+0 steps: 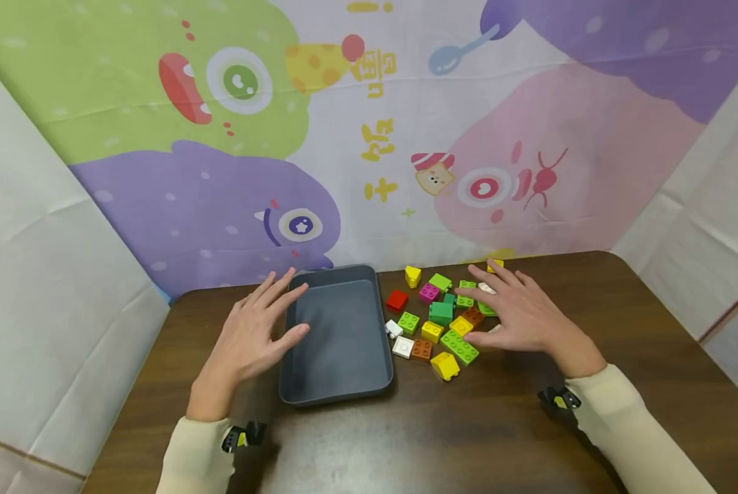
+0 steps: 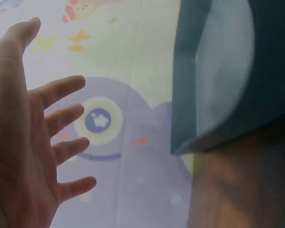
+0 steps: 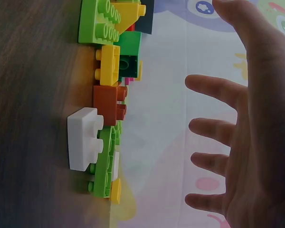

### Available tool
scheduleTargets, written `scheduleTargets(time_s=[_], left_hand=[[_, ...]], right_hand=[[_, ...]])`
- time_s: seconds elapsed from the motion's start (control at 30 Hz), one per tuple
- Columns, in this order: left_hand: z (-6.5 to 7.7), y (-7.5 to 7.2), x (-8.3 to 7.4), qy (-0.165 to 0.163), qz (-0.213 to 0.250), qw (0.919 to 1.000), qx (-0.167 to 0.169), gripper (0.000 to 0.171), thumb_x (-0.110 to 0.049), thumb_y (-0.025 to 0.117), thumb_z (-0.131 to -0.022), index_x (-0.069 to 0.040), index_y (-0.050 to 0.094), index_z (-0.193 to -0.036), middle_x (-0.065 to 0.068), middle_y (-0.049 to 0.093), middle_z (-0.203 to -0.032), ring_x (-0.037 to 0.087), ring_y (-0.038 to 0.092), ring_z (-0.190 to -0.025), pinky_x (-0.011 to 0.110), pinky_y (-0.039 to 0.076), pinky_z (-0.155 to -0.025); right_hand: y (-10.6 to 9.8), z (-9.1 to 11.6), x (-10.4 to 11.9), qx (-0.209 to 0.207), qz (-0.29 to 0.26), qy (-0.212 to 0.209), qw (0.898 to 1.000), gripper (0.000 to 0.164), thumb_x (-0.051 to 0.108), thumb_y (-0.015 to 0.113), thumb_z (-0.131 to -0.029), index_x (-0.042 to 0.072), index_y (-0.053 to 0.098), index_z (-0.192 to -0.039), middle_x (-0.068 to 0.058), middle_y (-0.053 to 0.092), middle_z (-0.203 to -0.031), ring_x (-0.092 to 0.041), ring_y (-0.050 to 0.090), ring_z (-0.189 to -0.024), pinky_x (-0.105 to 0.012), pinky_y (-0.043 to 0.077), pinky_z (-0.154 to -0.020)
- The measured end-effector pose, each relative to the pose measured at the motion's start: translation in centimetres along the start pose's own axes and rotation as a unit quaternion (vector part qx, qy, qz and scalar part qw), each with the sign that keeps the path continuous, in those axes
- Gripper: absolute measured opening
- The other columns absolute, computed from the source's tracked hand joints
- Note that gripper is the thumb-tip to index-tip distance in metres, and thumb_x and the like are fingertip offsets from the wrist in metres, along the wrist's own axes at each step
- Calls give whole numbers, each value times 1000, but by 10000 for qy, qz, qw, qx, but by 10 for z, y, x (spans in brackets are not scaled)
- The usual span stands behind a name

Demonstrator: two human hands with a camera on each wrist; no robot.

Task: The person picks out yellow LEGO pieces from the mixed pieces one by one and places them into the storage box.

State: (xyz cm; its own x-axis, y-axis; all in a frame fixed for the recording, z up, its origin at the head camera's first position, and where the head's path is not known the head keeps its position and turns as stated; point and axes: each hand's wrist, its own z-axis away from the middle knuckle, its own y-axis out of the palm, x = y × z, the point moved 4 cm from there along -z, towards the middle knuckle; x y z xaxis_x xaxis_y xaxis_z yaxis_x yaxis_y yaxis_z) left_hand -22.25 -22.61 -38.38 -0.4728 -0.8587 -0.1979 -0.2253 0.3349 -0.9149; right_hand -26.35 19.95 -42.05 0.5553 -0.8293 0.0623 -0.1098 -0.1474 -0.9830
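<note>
My left hand (image 1: 254, 333) hovers over the left side of a dark grey tray (image 1: 338, 394), fingers spread and holding nothing. In the left wrist view the tray's wall (image 2: 185, 95) stands off to the side of the spread fingers. My right hand (image 1: 520, 312) is held above the right edge of a group of toy building bricks, fingers apart and nothing in them. Nearest it are a long lime brick (image 1: 459, 346), a yellow brick (image 1: 461, 325) and a brown brick (image 1: 472, 316). The right wrist view shows a white brick (image 3: 83, 137) beside them, which the hand partly hides in the head view.
Other bricks lie right of the tray: a red brick (image 1: 397, 300), a dark green brick (image 1: 441, 313), a magenta brick (image 1: 429, 293) and several more. The brown wooden table (image 1: 443, 439) ends at a cloth backdrop (image 1: 381, 233) with cartoon monsters.
</note>
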Motion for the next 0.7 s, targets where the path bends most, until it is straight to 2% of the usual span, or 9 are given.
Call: scheduleTargets(time_s=[0.17, 0.37, 0.47, 0.7], left_hand=[[7, 4, 13, 21, 191, 9998, -110, 61, -50, 62, -93, -30, 48, -149, 0, 30, -166, 32, 24, -152, 74, 34, -102], [18, 2, 38, -237, 377, 9988, -204, 60, -45, 64, -94, -32, 47, -150, 1, 30, -166, 31, 23, -152, 79, 31, -99], [25, -2, 48, -359, 493, 9976, -322, 58, -41, 64, -94, -29, 49, -149, 2, 30, -166, 32, 22, -153, 80, 30, -99], [36, -6, 60, -475, 584, 9960, -476, 54, -35, 65, -95, -24, 54, -146, 1, 25, -168, 35, 16, -154, 81, 29, -100]], right_hand=[[0, 2, -1, -19, 35, -50, 10000, 83, 82, 56, -76, 36, 52, -145, -10, 35, -163, -42, 23, -149, -77, 28, -107], [0, 3, -2, -65, 57, -23, 10000, 82, 81, 57, -76, 37, 52, -145, -9, 35, -163, -41, 22, -150, -77, 29, -107], [-1, 2, -2, -89, 41, -52, 9999, 82, 81, 56, -77, 37, 51, -145, -10, 34, -163, -41, 22, -149, -77, 28, -107], [0, 0, 0, -80, 13, -68, 9999, 81, 82, 55, -77, 39, 50, -146, -9, 33, -164, -40, 21, -150, -76, 28, -108]])
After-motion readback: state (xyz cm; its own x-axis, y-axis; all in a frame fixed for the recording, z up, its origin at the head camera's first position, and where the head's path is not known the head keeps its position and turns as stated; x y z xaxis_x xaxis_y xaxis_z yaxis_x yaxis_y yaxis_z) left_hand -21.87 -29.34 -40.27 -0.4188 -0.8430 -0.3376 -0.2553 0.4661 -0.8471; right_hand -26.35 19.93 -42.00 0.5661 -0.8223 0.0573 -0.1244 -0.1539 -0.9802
